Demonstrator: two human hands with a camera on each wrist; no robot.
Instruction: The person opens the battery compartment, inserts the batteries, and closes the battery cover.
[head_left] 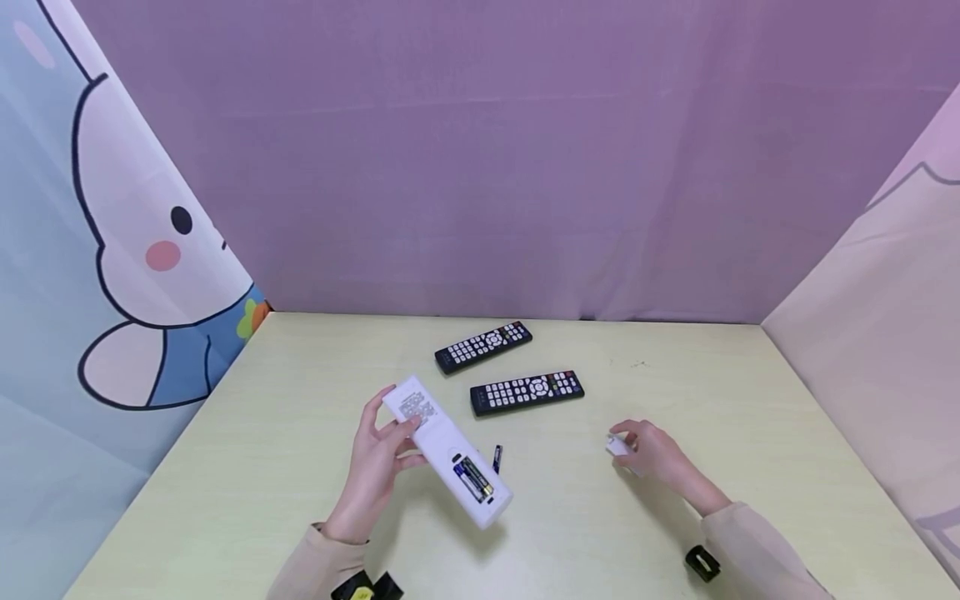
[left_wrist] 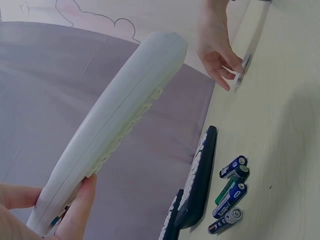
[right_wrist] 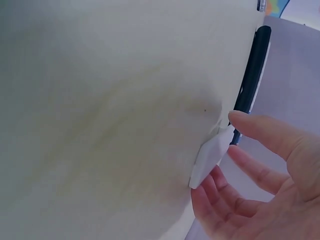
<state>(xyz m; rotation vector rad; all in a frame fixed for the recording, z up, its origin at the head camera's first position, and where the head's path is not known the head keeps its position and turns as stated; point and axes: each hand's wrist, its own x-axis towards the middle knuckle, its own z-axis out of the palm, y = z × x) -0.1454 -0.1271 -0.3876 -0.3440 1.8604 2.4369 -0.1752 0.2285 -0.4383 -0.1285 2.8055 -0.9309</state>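
In the head view my left hand [head_left: 371, 477] grips a white remote control [head_left: 441, 440] by its upper end, tilted above the table with its back facing up. Its battery compartment [head_left: 473, 479] is uncovered, and batteries lie inside. The left wrist view shows this remote side-on, with its buttons on the far side. My right hand [head_left: 658, 454] holds a small white battery cover [right_wrist: 212, 155] between thumb and fingers, low at the tabletop on the right. Several loose batteries [left_wrist: 230, 200] lie on the table; the raised remote hides most of them from the head view.
Two black remote controls [head_left: 527, 392] lie face up beyond my hands, one behind the other. The pale table [head_left: 750, 400] ends at a purple curtain [head_left: 480, 167]. A black strap-like object [head_left: 702, 563] shows by the right sleeve.
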